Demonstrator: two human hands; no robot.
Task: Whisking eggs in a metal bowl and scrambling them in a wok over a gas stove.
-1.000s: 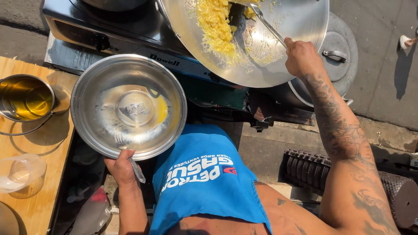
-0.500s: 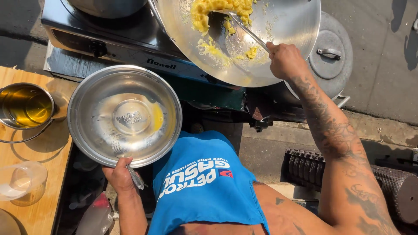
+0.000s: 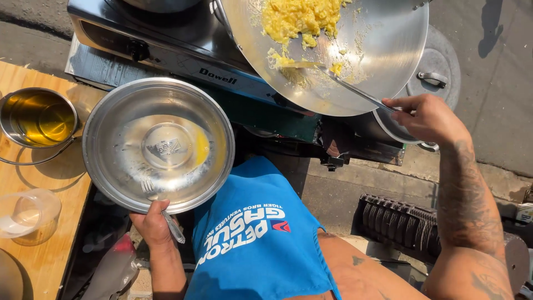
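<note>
Left hand [image 3: 151,223] at 7 o'clock, fingers clamped on bowl [image 3: 158,144] rim and fork [image 3: 164,208]; bowl holds only a yellow smear. Right hand [image 3: 428,118] at 3 o'clock, closed on spatula [image 3: 344,83], probably scraping. Egg [image 3: 297,19] at 12 o'clock sits in wok [image 3: 327,53], looks cooked, not yet out. Oil pot [image 3: 38,118] at 9.

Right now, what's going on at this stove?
A person is cooking outdoors. The right hand holds a long metal spatula, its blade in a large steel wok of yellow scrambled egg over the gas stove. The left hand grips a steel bowl by its rim together with a fork; only a smear of yellow remains inside. A pot of oil sits on the wooden table to the left.
</note>
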